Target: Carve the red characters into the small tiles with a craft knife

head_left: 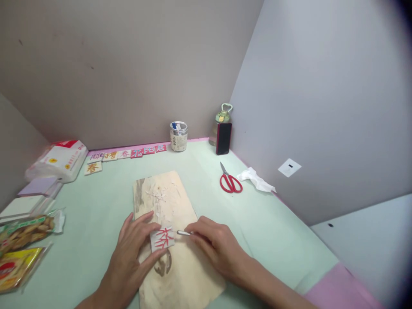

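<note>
A small white square tile point(158, 245) carrying a carved red character rests on a wooden board point(189, 268). My left hand point(133, 244) grips the tile between thumb and fingers along its left side and corners. In my right hand point(214, 242) is a slim metal carving tool point(183, 232), its fingers closed in a pinch around it. The tool's tip points left, close to the tile's right edge; whether they touch I cannot tell. Pale shavings point(157, 195) are scattered on the board beyond the tile.
Red-handled scissors point(231, 183) and a crumpled tissue point(256, 179) lie right. At the back stand a jar point(179, 139), a phone point(224, 138) and a green bottle point(222, 116). Carved tiles point(137, 152) line the wall; a tissue pack point(62, 159) and snack bags point(32, 229) sit left.
</note>
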Demonstrator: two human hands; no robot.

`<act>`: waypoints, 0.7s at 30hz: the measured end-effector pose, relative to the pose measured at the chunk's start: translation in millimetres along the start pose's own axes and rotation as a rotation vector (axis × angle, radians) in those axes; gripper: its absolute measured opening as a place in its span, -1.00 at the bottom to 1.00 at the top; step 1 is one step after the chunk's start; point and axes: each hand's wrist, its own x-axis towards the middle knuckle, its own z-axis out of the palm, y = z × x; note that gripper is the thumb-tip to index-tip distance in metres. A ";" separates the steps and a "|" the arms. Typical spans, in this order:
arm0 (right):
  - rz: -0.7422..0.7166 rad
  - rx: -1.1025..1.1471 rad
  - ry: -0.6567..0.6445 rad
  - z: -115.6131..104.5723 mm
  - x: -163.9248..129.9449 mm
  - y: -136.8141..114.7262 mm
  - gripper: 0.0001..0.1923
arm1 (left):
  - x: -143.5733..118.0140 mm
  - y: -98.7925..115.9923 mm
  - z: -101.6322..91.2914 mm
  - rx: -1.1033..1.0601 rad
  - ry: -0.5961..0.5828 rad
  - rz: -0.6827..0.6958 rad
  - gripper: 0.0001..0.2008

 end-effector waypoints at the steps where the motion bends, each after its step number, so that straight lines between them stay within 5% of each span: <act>1: -0.019 -0.058 -0.010 0.8 -0.5 2.5 -0.76 | 0.0 -0.6 0.0 -0.002 0.000 -0.007 -0.62; 10: -0.228 -0.542 -0.062 -3.8 16.6 14.6 -0.81 | 0.3 -3.8 0.4 -0.056 -0.092 -0.105 -0.59; 21: -0.287 -0.490 -0.198 -19.2 23.1 20.1 -0.81 | 4.2 4.0 -1.8 -0.102 -0.073 -0.146 -0.63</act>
